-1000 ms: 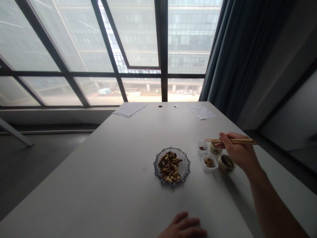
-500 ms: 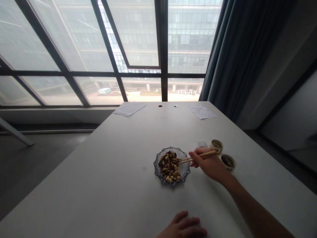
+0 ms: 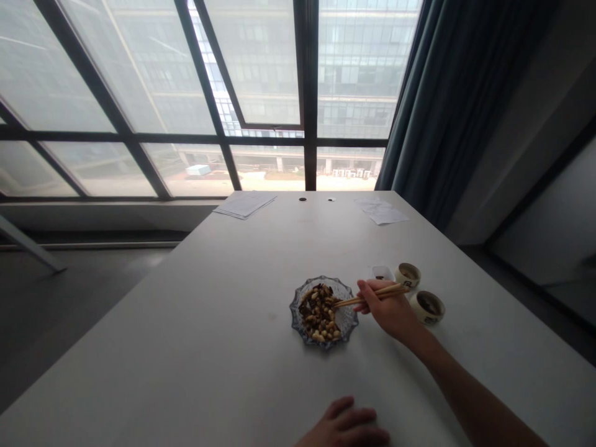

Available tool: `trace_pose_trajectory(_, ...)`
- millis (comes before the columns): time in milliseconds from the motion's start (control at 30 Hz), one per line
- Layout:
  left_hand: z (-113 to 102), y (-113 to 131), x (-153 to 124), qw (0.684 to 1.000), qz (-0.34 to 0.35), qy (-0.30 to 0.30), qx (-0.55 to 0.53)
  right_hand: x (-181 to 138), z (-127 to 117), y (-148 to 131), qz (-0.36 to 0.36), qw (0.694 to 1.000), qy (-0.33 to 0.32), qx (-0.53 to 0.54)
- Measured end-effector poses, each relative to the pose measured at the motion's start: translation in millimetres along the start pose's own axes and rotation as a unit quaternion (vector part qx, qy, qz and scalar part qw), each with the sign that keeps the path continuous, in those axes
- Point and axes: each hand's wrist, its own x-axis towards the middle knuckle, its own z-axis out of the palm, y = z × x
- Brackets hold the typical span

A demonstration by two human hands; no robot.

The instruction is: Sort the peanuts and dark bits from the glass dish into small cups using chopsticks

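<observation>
My right hand [image 3: 384, 307] is closed around a pair of wooden chopsticks [image 3: 393, 290]. Their tips reach into the right part of a nut mix [image 3: 321, 313], where pale nuts lie among dark brown pieces. The mix sits in a clear glass bowl [image 3: 347, 323] with a scalloped rim. Whether the tips grip a piece is too small to tell. At the bottom edge my left hand [image 3: 347, 427] rests on the white table, fingers spread, holding nothing. Behind my right hand are a small clear dish [image 3: 382, 272] with something dark in it and two cream cups [image 3: 408, 274], [image 3: 427, 308].
The white table [image 3: 186, 347] runs toward a large window [image 3: 265, 68]. Paper sheets [image 3: 246, 203] lie at its far left corner, and more sheets [image 3: 382, 211] at the far right. Two small round holes sit near the far edge. A dark blue curtain [image 3: 437, 112] hangs at the right.
The chopstick tips have drawn closer together and shifted slightly left in the bowl. My right hand has moved a little, uncovering more of the small dish. My left hand stays still.
</observation>
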Motion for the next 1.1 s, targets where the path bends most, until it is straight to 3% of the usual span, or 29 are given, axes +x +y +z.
trace_pose_trajectory(133,0,0,0,1.0,-0.002,0.002,-0.013,0,-13,-5,-0.003,0.999,0.036,0.039)
trace_pose_trajectory(333,-2,1,1,1.0,-0.003,-0.005,-0.028,3,-55,-17,0.005,0.986,0.16,0.045)
trace_pose_trajectory(500,-3,1,1,1.0,0.0,-0.005,-0.018,8,-82,-11,-0.02,0.97,0.242,0.013)
trace_pose_trajectory(800,4,0,0,1.0,0.007,0.003,-0.003,14,-84,-2,-0.052,0.963,0.264,-0.029)
trace_pose_trajectory(1100,4,0,-1,0.999,-0.002,0.0,-0.033,12,-84,-6,-0.074,0.964,0.234,-0.105)
